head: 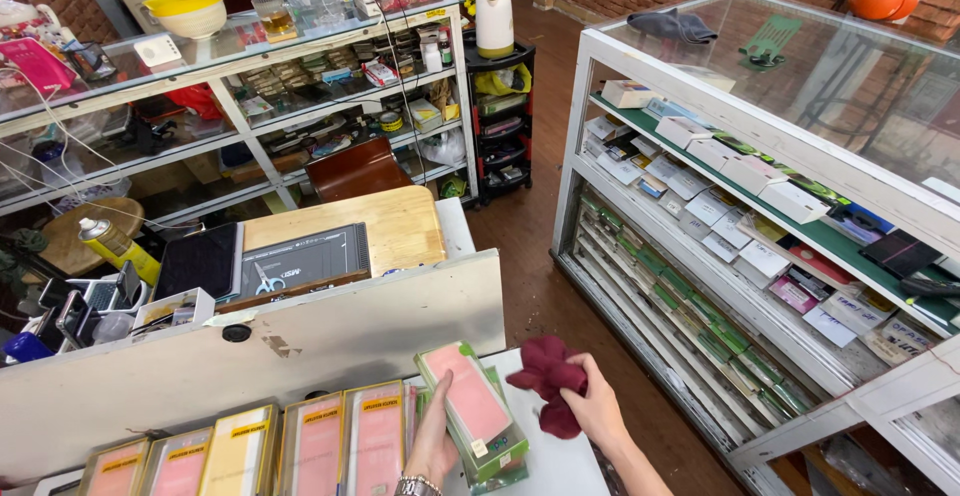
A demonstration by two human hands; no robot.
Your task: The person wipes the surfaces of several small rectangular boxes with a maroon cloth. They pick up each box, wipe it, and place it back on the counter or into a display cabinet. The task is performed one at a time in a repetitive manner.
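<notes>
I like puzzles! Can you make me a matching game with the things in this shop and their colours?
Things:
1. cloth in the right hand
2. box in the left hand
3. bowl
4. spray can

Colours:
A. yellow rim, white body
B. dark red
C. yellow with a silver top
D. pink with green edges

Pairs: 1-B, 2-D, 3-A, 4-C

The scene is lit evenly and brightly from overhead. Pale glare is seen on the glass counter top (800, 66), up and right of the right hand (597, 411). Shadows are soft. Lines are bowed at the edges by the wide lens.
</notes>
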